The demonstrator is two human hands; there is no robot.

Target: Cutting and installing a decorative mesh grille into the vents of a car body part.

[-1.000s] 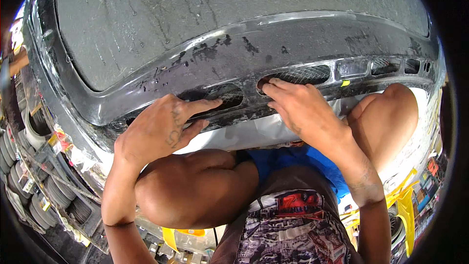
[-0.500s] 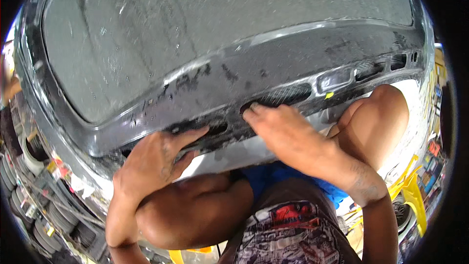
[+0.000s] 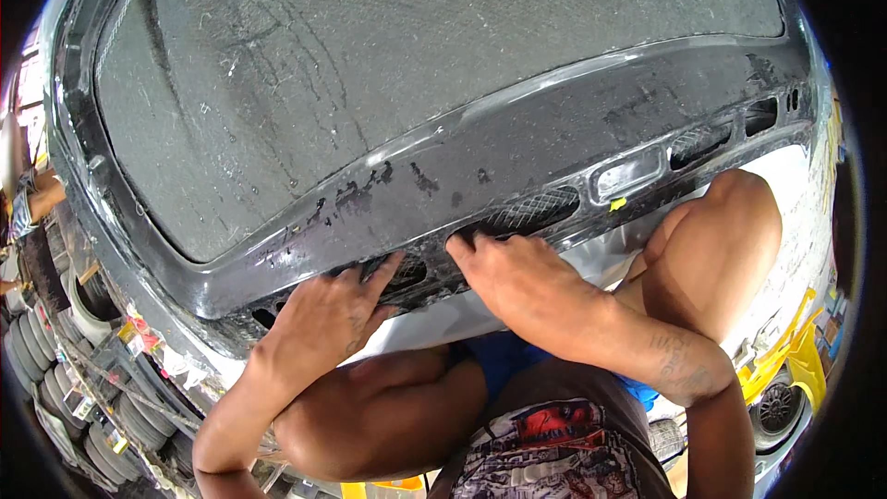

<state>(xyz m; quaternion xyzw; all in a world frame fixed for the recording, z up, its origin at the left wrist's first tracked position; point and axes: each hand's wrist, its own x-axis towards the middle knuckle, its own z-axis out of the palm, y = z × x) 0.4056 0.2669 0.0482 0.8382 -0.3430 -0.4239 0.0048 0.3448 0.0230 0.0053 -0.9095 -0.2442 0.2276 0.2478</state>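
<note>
A large dark car panel (image 3: pixel 536 120), perhaps a hood seen from its underside, fills the space before me. It has a textured grey middle and a smooth black border, wet in patches, with oval slots along the near edge. My left hand (image 3: pixel 323 314) grips that edge left of centre. Its fingers reach over a slot, index finger stretched along it and thumb low at the lip. Just to the right, my right hand (image 3: pixel 531 282) hooks its fingers into the mesh-backed slot (image 3: pixel 536 208), fingertips hidden inside. Both hands hold the panel's near edge.
My bent knees flank the near edge, over a white surface (image 3: pixel 425 319). Stacked tyres (image 3: pixel 139 416) and clutter lie at the left. A yellow part (image 3: pixel 785 360) and a wheel (image 3: pixel 778 411) stand at the lower right. Another person's arm (image 3: pixel 42 194) shows at the far left.
The view has shifted, bringing a shiny round opening in at the top. My left fingers have moved further over their slot, and the right hand's fingers sit deeper in theirs.
</note>
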